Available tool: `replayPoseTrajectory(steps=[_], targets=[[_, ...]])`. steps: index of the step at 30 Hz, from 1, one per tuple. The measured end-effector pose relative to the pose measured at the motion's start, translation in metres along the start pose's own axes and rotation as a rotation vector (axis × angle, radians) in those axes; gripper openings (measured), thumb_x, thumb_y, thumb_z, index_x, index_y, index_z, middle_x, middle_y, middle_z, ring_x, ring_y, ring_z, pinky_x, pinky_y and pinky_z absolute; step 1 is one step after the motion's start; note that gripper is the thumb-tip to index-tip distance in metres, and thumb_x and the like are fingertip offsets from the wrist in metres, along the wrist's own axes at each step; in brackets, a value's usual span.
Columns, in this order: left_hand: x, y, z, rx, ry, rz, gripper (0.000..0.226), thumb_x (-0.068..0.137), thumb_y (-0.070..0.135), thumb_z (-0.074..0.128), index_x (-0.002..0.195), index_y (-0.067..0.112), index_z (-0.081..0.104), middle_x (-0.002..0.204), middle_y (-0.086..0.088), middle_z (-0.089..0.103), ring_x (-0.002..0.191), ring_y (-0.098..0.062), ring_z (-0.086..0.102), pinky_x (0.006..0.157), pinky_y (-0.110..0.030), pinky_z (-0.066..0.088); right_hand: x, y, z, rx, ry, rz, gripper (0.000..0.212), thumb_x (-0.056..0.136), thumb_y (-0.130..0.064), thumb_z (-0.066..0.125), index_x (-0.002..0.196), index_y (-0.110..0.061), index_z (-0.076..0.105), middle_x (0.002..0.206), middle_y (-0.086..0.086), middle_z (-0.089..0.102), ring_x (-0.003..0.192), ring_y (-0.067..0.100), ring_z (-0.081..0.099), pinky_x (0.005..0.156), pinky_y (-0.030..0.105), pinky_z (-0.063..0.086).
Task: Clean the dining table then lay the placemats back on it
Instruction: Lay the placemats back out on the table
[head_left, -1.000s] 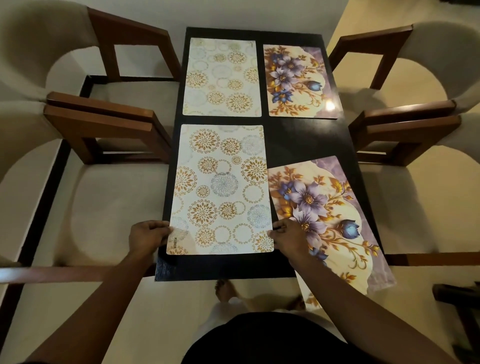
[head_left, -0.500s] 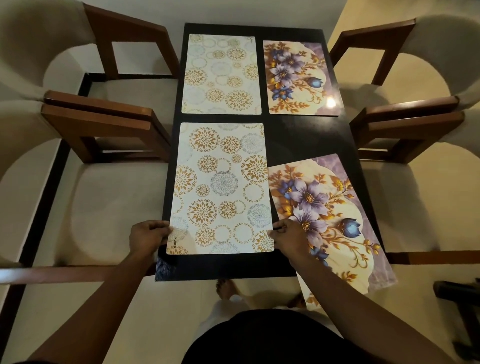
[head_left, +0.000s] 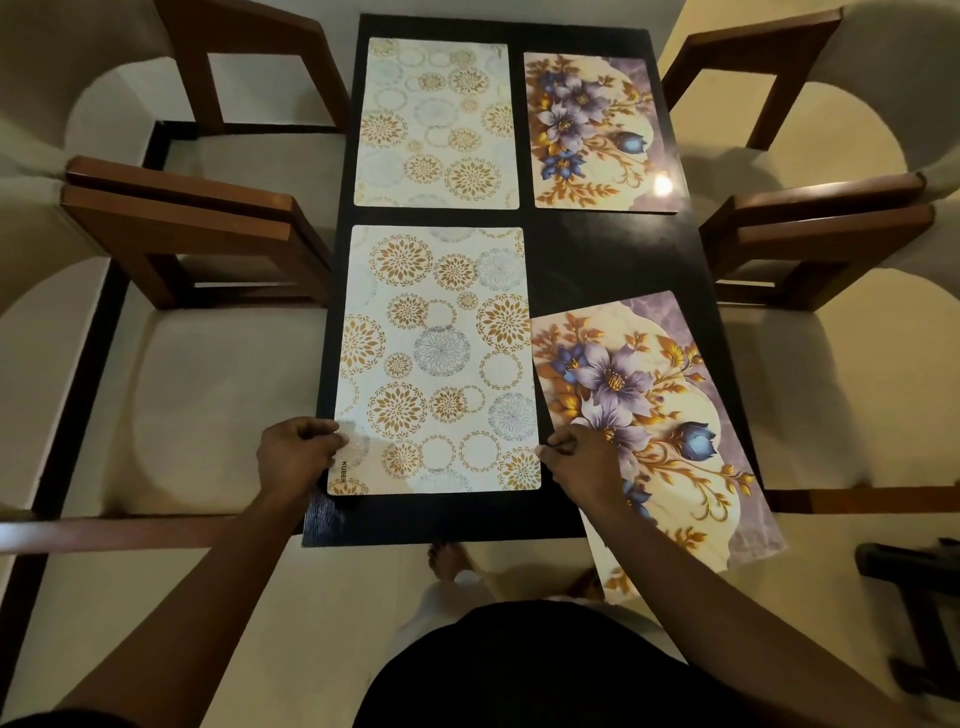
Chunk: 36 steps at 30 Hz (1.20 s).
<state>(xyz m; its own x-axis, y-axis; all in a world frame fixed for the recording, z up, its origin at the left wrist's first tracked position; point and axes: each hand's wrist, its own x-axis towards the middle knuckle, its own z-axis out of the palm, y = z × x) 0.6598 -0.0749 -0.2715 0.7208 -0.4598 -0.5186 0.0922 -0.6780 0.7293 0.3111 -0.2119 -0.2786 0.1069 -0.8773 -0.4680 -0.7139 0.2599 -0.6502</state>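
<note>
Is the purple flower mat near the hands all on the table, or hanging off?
Hanging off. The near floral placemat lies crooked, and its near corner sticks out past the dining table's front edge.

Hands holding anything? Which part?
Both grip the near circle-pattern placemat: left hand at its left edge, right hand at its right edge, by the front corners.
</note>
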Motion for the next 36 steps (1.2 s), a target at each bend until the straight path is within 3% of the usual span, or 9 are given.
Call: replayPoseTrajectory(steps=[3, 7, 14, 19, 24, 27, 32, 36], targets=[[-0.015, 0.008, 0.014, -0.053, -0.048, 0.029, 0.018, 0.080, 0.006, 0.087, 0.098, 0.008, 0.081, 0.093, -0.013, 0.079, 0.077, -0.026, 0.074, 0.075, -0.039, 0.063, -0.001, 0.003, -0.010, -0.010, -0.006, -0.019, 0.016, 0.084, -0.031, 0.082, 0.088, -0.024, 0.068, 0.084, -0.003, 0.076, 0.076, 0.021, 0.073, 0.077, 0.042, 0.061], [-0.040, 0.017, 0.040, -0.099, -0.155, 0.054, 0.017, 0.080, 0.008, 0.088, 0.095, 0.010, 0.080, 0.089, -0.013, 0.079, 0.081, -0.026, 0.074, 0.077, -0.041, 0.063, -0.006, 0.004, -0.031, -0.035, 0.020, -0.075, 0.015, 0.089, -0.030, 0.079, 0.095, -0.017, 0.076, 0.085, -0.006, 0.075, 0.079, 0.011, 0.069, 0.070, 0.022, 0.049], [-0.093, 0.035, 0.097, -0.099, -0.217, 0.089, 0.018, 0.081, 0.012, 0.088, 0.097, 0.010, 0.080, 0.090, -0.011, 0.080, 0.083, -0.026, 0.076, 0.077, -0.040, 0.063, -0.004, 0.019, -0.073, -0.056, -0.005, -0.180, 0.012, 0.092, -0.023, 0.074, 0.098, -0.013, 0.076, 0.095, -0.001, 0.075, 0.087, 0.014, 0.066, 0.073, 0.025, 0.045], [-0.142, 0.042, 0.140, -0.096, -0.200, 0.095, 0.016, 0.083, 0.014, 0.088, 0.096, 0.011, 0.080, 0.086, -0.008, 0.080, 0.076, -0.019, 0.075, 0.070, -0.034, 0.062, -0.001, 0.048, -0.114, -0.017, -0.013, -0.247, 0.015, 0.093, -0.023, 0.073, 0.102, -0.011, 0.074, 0.097, 0.001, 0.074, 0.090, 0.017, 0.067, 0.083, 0.037, 0.057], [-0.197, 0.027, 0.187, -0.043, -0.212, 0.012, 0.014, 0.084, 0.011, 0.086, 0.097, 0.009, 0.079, 0.086, -0.011, 0.078, 0.080, -0.023, 0.073, 0.074, -0.037, 0.060, 0.004, 0.098, -0.164, 0.035, -0.041, -0.213, 0.022, 0.094, -0.023, 0.074, 0.114, -0.015, 0.071, 0.118, 0.001, 0.072, 0.110, 0.015, 0.065, 0.084, 0.023, 0.043], [-0.224, 0.009, 0.218, -0.009, -0.219, -0.060, 0.017, 0.084, 0.013, 0.086, 0.099, 0.010, 0.079, 0.092, -0.009, 0.079, 0.087, -0.023, 0.074, 0.074, -0.037, 0.058, 0.008, 0.130, -0.196, 0.036, -0.049, -0.191, 0.027, 0.095, -0.024, 0.075, 0.120, -0.018, 0.071, 0.125, 0.001, 0.072, 0.115, 0.018, 0.066, 0.076, 0.017, 0.045], [-0.256, -0.007, 0.253, 0.010, -0.228, -0.173, 0.012, 0.089, 0.015, 0.081, 0.099, 0.018, 0.074, 0.096, -0.007, 0.077, 0.084, -0.022, 0.070, 0.073, -0.035, 0.052, 0.011, 0.167, -0.232, 0.018, -0.115, -0.123, 0.036, 0.096, -0.026, 0.073, 0.131, -0.019, 0.065, 0.136, 0.003, 0.067, 0.120, 0.021, 0.065, 0.095, 0.036, 0.057], [-0.272, -0.014, 0.264, 0.014, -0.213, -0.187, 0.016, 0.088, 0.012, 0.080, 0.102, 0.016, 0.073, 0.096, -0.011, 0.077, 0.079, -0.025, 0.071, 0.071, -0.036, 0.053, 0.010, 0.181, -0.244, -0.016, -0.081, -0.108, 0.038, 0.097, -0.025, 0.073, 0.133, -0.017, 0.064, 0.141, 0.002, 0.062, 0.125, 0.024, 0.061, 0.092, 0.027, 0.048]])
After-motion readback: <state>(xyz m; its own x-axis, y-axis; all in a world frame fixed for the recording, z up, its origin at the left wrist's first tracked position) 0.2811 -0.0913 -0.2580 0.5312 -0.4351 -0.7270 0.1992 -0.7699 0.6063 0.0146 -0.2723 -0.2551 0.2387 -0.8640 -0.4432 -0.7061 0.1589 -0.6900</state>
